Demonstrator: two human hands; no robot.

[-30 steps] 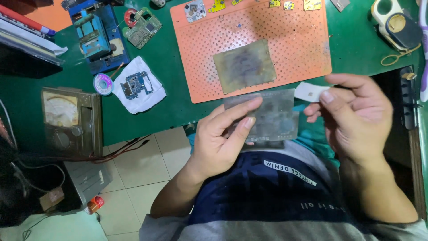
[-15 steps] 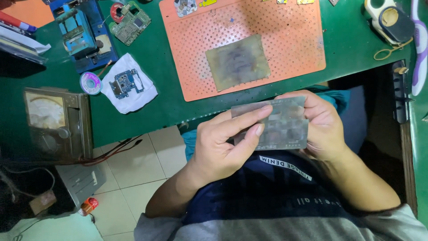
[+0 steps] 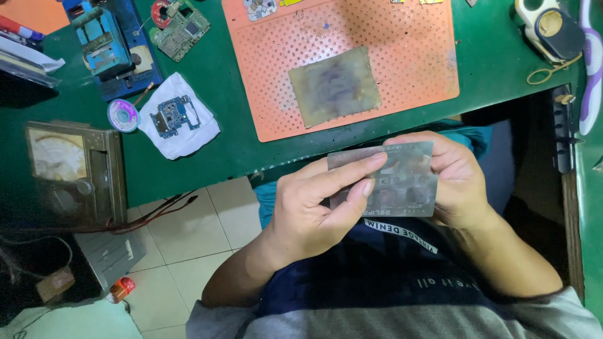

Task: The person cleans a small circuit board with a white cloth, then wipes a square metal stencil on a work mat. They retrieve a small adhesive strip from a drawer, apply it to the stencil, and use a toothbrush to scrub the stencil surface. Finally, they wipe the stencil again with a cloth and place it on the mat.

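Thin grey metal stencil plate [image 3: 392,179] held over the lap, between both hands, just short of the bench's near edge. The left hand [image 3: 308,210] pinches the plate's left margin, thumb and forefinger closed across its face; the right hand [image 3: 455,179] is wrapped round the right margin, fingers behind the plate and thumb on its edge. Held by its two ends the sheet stays flat and face-up to the eye, apparently so that the fine cut-outs near its middle can be looked over.

Just beyond the grip, past the bench edge, lies the orange perforated work mat [image 3: 414,69], and on it a stained grey-green pad [image 3: 335,86], directly ahead of the plate. Beyond and to the left of the grip, on the green bench top [image 3: 232,138], a small blue circuit board [image 3: 174,115] rests on a white cloth [image 3: 182,135], probably to keep it clean, with a small spool [image 3: 122,115] touching the cloth's far-left side. Farther out on that side stand a blue fixture [image 3: 103,44] and a green circuit board [image 3: 182,30]. Well to the left of the grip sits an analogue meter [image 3: 66,169]. Far right: a yellow rubber band [image 3: 548,74] and a purple-and-white toothbrush [image 3: 587,75].
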